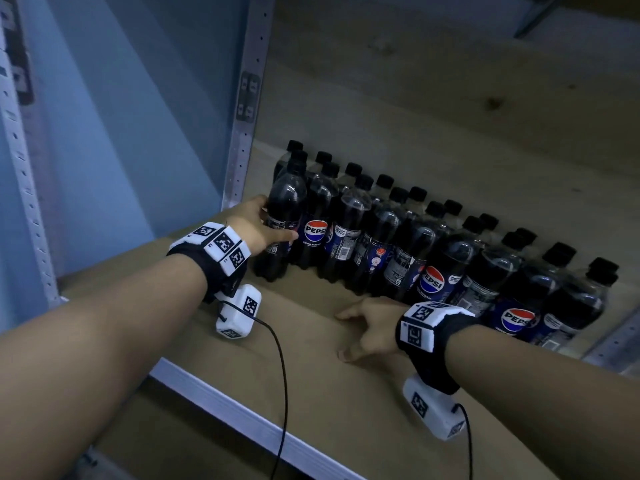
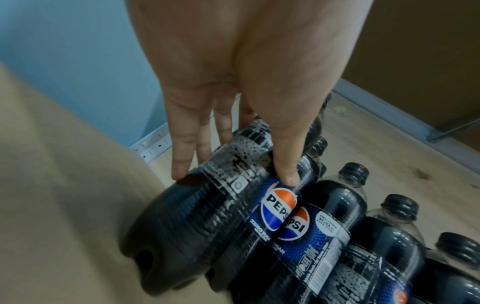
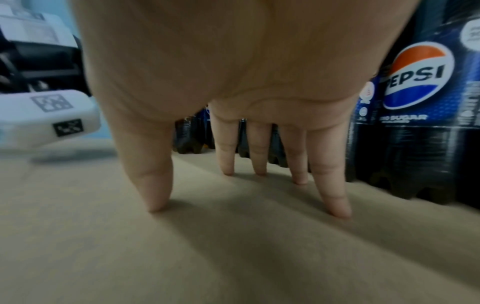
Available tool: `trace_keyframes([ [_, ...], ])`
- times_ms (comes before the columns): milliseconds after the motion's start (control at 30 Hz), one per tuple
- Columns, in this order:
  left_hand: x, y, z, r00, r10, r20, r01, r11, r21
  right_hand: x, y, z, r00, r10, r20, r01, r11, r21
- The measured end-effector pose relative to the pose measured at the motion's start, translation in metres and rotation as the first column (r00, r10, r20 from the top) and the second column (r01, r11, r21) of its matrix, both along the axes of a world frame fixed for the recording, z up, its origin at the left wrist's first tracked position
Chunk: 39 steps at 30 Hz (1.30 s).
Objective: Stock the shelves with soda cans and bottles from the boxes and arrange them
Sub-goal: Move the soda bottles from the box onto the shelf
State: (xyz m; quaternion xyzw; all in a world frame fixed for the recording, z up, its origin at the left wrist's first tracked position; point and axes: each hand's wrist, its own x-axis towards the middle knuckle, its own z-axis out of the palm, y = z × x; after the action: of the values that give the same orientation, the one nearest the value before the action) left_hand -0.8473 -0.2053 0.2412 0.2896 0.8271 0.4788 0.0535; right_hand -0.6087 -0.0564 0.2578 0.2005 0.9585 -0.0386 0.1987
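Note:
Two rows of dark Pepsi bottles (image 1: 433, 258) with black caps stand along the back of a brown shelf board (image 1: 311, 382). My left hand (image 1: 272, 220) grips the leftmost front bottle (image 2: 207, 216) around its label, thumb on the near side and fingers round the far side. This bottle stands at the left end of the row, touching its neighbour. My right hand (image 1: 349, 334) holds nothing; its spread fingertips (image 3: 337, 211) rest on the board just in front of the middle bottles.
A perforated grey upright (image 1: 247, 109) stands just left of the bottles, with a blue wall (image 1: 138, 116) beyond it. The shelf's pale metal front edge (image 1: 225, 403) runs below my arms. The plywood back panel (image 1: 450, 98) rises behind the rows. Black cables hang from both wrist cameras.

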Motion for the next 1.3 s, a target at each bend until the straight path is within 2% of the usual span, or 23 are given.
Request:
trace_keyframes([
  [233,0.004,0.017,0.0,0.997,0.079,-0.022,-0.077,0.994,0.082,-0.003,0.002,-0.001,1.0,0.023,0.017,-0.023,1.0,0.012],
  [400,0.002,0.017,0.001,0.997,0.072,0.019,-0.073,0.995,0.064,-0.004,0.006,-0.004,0.999,0.039,0.007,-0.039,0.999,0.012],
  [533,0.01,0.014,0.004,0.995,0.098,-0.026,-0.099,0.994,-0.036,0.0,0.004,-0.006,1.0,0.009,0.008,-0.009,1.0,0.013],
  [600,0.032,0.007,0.015,0.989,0.088,-0.119,-0.108,0.978,-0.177,0.008,0.0,-0.005,1.0,-0.019,0.025,0.019,1.0,-0.011],
  [767,0.084,-0.009,0.037,0.984,-0.036,-0.173,-0.045,0.894,-0.446,0.047,-0.013,0.008,0.999,-0.032,0.026,0.031,0.999,0.031],
  [867,0.116,-0.024,0.044,0.981,-0.119,-0.155,0.004,0.808,-0.589,0.086,-0.024,0.019,0.998,-0.055,-0.002,0.055,0.998,0.005],
  [1000,0.189,-0.052,0.046,0.947,-0.273,-0.168,0.09,0.73,-0.678,0.145,-0.039,0.037,0.998,-0.057,-0.035,0.058,0.998,0.028],
  [1100,0.246,-0.076,0.038,0.924,-0.375,-0.077,0.208,0.662,-0.72,0.193,-0.054,0.047,0.995,-0.086,-0.043,0.086,0.996,-0.001],
  [1167,0.283,-0.087,0.032,0.895,-0.446,-0.023,0.276,0.593,-0.757,0.226,-0.064,0.047,0.992,-0.104,-0.067,0.103,0.994,-0.019],
  [1300,0.355,-0.099,0.008,0.815,-0.58,0.004,0.363,0.504,-0.784,0.286,-0.096,0.037,0.98,-0.136,-0.143,0.122,0.987,-0.101],
])
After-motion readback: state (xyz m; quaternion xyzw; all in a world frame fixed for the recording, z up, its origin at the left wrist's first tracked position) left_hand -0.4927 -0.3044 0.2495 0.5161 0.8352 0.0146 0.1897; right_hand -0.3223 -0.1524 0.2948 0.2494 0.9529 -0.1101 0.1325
